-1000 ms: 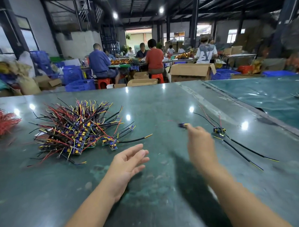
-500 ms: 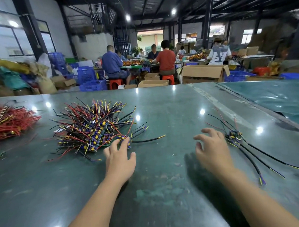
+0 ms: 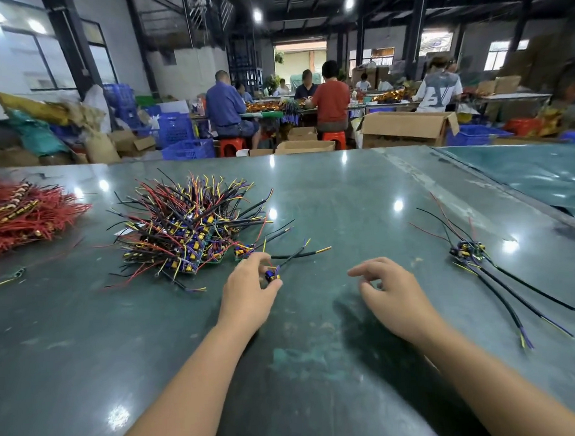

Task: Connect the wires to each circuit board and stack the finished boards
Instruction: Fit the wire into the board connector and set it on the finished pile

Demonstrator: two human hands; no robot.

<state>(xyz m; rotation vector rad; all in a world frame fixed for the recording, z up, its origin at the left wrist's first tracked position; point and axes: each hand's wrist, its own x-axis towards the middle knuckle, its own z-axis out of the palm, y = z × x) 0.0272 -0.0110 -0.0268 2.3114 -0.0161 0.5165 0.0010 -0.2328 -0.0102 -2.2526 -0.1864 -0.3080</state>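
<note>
Left hand (image 3: 249,290) pinching a wired circuit board (image 3: 272,275) just clear of the pile (image 3: 184,232); right hand (image 3: 393,292) beside, loosely curled, empty, likely ready to assist.

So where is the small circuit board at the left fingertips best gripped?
By the board's edges, between thumb and fingers, coming from the near side as the left hand does. The small circuit board trails its black wires away toward the far right, so the near edge looks freest.
</note>
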